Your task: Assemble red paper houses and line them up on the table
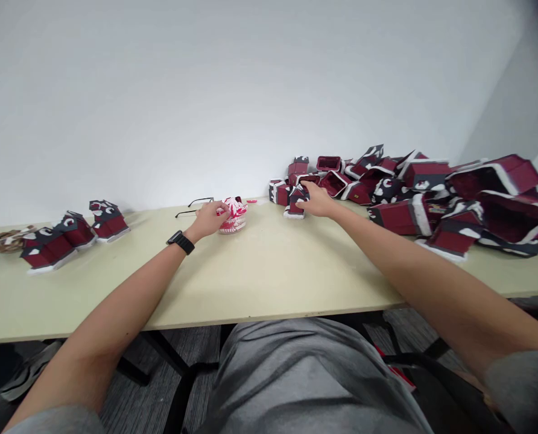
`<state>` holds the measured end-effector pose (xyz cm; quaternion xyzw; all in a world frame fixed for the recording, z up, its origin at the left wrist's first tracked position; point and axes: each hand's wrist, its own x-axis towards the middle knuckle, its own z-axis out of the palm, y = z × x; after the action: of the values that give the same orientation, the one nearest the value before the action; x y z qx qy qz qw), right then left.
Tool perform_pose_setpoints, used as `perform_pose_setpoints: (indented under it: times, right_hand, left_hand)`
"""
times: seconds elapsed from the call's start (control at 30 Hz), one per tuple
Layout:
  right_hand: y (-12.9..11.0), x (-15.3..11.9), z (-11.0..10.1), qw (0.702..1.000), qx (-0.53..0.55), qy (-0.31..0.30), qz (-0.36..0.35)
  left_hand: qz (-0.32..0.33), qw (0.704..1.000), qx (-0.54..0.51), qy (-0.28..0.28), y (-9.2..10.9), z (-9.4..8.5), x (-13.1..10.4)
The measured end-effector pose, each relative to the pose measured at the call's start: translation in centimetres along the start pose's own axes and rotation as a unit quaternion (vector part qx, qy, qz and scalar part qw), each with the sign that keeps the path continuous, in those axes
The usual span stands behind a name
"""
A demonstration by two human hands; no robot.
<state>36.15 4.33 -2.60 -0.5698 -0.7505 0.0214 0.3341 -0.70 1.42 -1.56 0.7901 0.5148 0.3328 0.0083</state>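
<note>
My left hand [209, 219], with a black watch on its wrist, reaches to a small white bowl [233, 227] heaped with red-and-white pieces [235, 208]. Its fingers are pinched together at the heap's left side; what they hold, if anything, is too small to make out. My right hand [318, 201] has thumb and forefinger around a small model house [297, 205] with dark red walls and a dark roof with white patches. That house stands upright on the table, just in front of the pile of similar houses.
A large pile of model houses [405, 220] covers the table's right side, several tipped with hollow bases showing. Three more houses [108, 223] stand at left beside a brown heap [9, 241]. Eyeglasses [186, 212] lie behind my left hand. The wall [183, 102] bounds the table [251, 277].
</note>
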Motion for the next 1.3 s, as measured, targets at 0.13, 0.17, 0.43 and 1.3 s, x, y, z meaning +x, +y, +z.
perform_pose_setpoints:
  times: [0.13,0.17,0.43,1.3]
  right_hand:
    - [-0.7,2.2,0.8,1.000,-0.015,-0.019,0.016]
    - [-0.9,2.5,0.9,0.999,-0.010,-0.023,0.021]
    - [-1.9,0.5,-1.1,0.990,0.110,-0.092,-0.001]
    - [-4.6,-4.8,-1.9,0.870,0.382,-0.307,-0.048]
  left_hand:
    - [-0.008,0.999,-0.028,0.041,0.8,-0.1,-0.3]
    - [-0.003,0.997,-0.052,0.051,1.0,-0.1,-0.4]
    - [0.002,0.978,-0.191,0.081,2.3,0.0,-0.6]
    - [0.148,0.982,0.084,-0.084,8.1,2.1,-4.5]
